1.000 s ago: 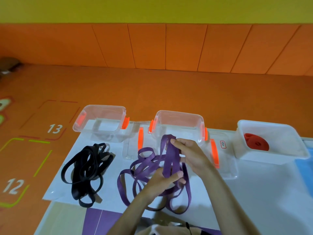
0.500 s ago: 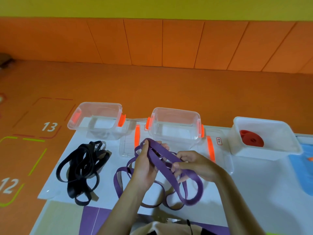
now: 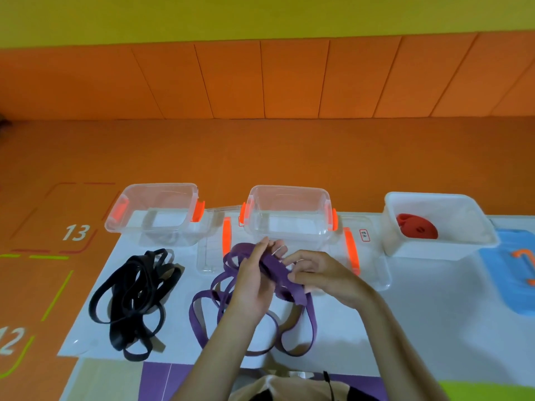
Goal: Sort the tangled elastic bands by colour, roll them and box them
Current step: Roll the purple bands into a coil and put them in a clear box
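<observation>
Both hands hold the purple bands (image 3: 276, 265) just before the middle clear box (image 3: 289, 188): left hand (image 3: 254, 287) grips the bundle, right hand (image 3: 322, 274) pinches a strand. Black bands (image 3: 115, 337) lie left on the tabletop (image 3: 434, 314).

One wide-angle head-worn camera looks forward and down, close over the left hand (image 3: 251, 287) and right hand (image 3: 321, 274) above the tabletop (image 3: 434, 319), facing an orange wall (image 3: 260, 82).

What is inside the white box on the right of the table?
A rolled red band lies inside the white box, toward its left. The box's near wall hides the floor closest to the camera.
</observation>
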Action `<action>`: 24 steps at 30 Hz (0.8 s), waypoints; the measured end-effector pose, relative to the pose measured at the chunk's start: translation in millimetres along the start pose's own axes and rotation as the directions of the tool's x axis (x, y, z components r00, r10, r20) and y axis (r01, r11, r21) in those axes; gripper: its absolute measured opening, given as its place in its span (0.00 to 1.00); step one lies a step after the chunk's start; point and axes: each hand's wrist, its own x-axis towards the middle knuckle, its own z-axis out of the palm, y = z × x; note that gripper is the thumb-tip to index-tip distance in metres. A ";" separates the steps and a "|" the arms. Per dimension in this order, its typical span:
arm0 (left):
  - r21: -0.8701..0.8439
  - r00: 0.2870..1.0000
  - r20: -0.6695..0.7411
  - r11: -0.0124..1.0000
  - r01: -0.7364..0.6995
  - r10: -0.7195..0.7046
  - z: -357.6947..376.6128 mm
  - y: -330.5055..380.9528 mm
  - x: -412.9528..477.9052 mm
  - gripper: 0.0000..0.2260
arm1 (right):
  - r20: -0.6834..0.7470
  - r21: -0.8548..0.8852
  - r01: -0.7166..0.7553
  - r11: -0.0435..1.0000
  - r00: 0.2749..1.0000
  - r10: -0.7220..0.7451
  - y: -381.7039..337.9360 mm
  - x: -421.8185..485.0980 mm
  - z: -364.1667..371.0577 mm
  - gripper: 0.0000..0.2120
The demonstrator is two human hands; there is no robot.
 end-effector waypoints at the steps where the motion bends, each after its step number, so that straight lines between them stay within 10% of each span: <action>1: -0.043 1.000 -0.019 0.999 0.009 -0.009 2.3 2.8 0.5 0.08 | -0.027 0.001 -0.003 1.000 1.000 0.003 2.8 -0.1 0.7 0.10; 9: -0.238 0.999 -0.037 0.971 -0.001 -0.008 -2.6 15.7 3.6 0.11 | -0.116 -0.392 0.007 0.920 0.992 -0.057 34.9 -2.7 -5.5 0.10; 15: -0.214 0.992 -0.121 0.977 0.014 -0.041 -9.6 16.4 -1.5 0.07 | -0.304 -0.668 0.098 0.738 0.869 -0.390 38.4 0.2 -11.1 0.13; 24: -0.216 0.959 -0.262 0.975 0.053 -0.110 -14.2 28.0 1.2 0.11 | -0.371 -0.588 0.366 0.721 0.670 -0.643 22.1 2.0 11.2 0.32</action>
